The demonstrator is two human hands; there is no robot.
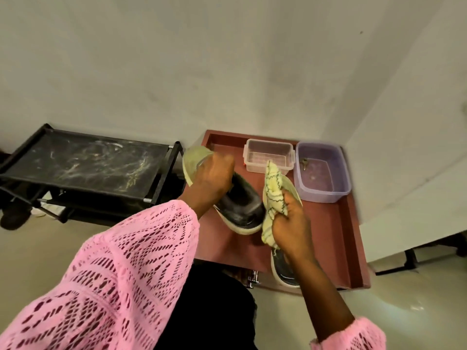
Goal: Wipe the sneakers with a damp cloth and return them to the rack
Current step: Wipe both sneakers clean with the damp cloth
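Note:
My left hand (211, 179) grips a black sneaker with a pale sole (240, 205) and holds it tilted above the red-brown table (333, 236). Against the sneaker's side, my right hand (290, 223) is closed on a crumpled yellow cloth with dark stitching (274, 195). A second black sneaker (284, 272) lies on the table's near edge, partly hidden under my right forearm. The black shoe rack (86, 165) stands to the left against the wall, its top shelf bare and scuffed.
A clear plastic container (269, 154) and a purple tub (322, 170) with a key and a little water stand at the back of the table. A dark shoe (12, 215) sits on the floor at the far left. White walls close in behind and to the right.

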